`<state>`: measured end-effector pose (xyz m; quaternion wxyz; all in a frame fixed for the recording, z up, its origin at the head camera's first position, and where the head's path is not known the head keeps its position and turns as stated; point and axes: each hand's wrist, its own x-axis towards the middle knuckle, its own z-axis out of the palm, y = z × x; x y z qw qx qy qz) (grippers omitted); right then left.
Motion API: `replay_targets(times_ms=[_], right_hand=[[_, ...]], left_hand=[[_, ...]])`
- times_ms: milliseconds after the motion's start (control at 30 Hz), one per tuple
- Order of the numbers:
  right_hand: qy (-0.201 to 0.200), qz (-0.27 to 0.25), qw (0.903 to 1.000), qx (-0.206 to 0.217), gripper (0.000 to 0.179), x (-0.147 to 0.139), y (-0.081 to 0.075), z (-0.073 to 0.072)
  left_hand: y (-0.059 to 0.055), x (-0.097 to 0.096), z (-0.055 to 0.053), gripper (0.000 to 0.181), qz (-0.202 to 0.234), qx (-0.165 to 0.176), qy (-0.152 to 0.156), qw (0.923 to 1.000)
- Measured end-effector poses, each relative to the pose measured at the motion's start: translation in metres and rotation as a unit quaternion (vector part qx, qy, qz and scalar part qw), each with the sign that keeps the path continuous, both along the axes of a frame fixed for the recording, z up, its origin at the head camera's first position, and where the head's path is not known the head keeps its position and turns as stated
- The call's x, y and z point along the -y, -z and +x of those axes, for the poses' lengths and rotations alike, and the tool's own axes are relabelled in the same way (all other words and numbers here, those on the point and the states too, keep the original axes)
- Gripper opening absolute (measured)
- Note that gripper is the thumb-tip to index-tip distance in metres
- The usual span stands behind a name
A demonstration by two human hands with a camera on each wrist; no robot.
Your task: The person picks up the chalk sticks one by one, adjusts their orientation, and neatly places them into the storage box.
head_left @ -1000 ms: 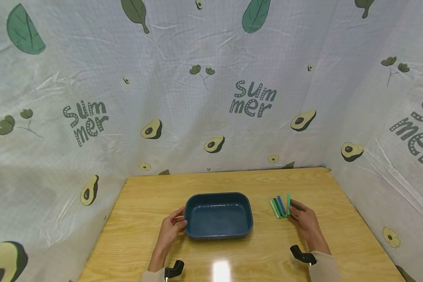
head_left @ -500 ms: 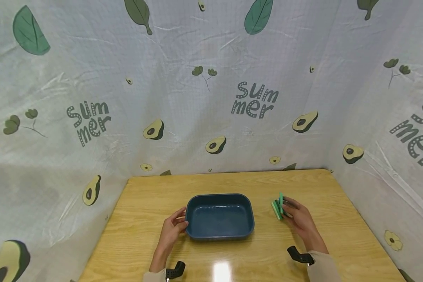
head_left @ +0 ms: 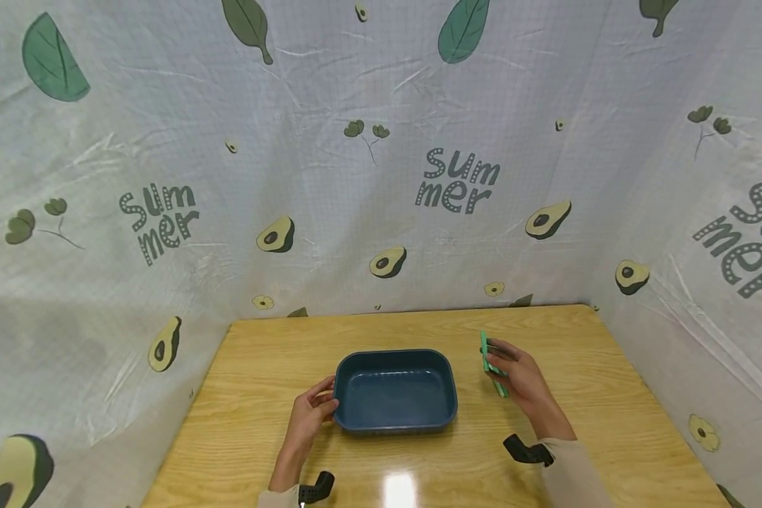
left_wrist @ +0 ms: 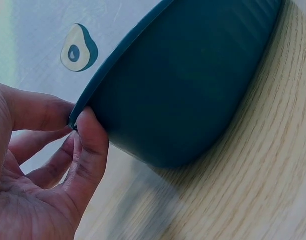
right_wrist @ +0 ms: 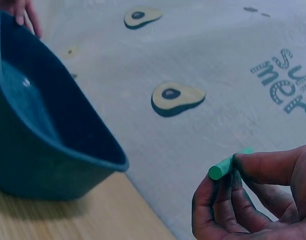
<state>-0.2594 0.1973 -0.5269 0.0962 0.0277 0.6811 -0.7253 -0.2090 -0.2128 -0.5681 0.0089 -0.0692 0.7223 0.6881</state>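
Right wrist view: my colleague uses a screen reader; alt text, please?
A right hand pinches a green stick in its fingers. At left, a blue tub sits on a wooden table, a left hand at its rim; avocado-print sheet behind.

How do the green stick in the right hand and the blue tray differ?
The green stick is thin and light; the blue tray is much larger and dark. The stick is a rod; the tray is an open-topped container. The right hand pinches the stick above the table; the tray rests on it, gripped by the left hand. Both are hand-held.
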Motion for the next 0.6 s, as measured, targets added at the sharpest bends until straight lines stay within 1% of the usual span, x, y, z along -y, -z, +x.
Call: replay_targets(times_ms=[300,467,600], right_hand=[[-0.021,-0.029,0.9993,-0.009,0.060,0.020,-0.013,-0.007],[-0.034,-0.049,0.9982,-0.013,0.058,0.037,-0.021,-0.010],[-0.046,-0.045,0.9977,-0.018,0.056,0.052,-0.025,-0.011]], left_hand=[[0.001,-0.001,0.001,0.051,0.011,0.004,-0.004,0.9999],[-0.001,-0.001,0.000,0.050,0.013,0.002,-0.005,0.9999],[-0.001,-0.002,0.000,0.050,0.011,0.001,-0.006,0.9999]])
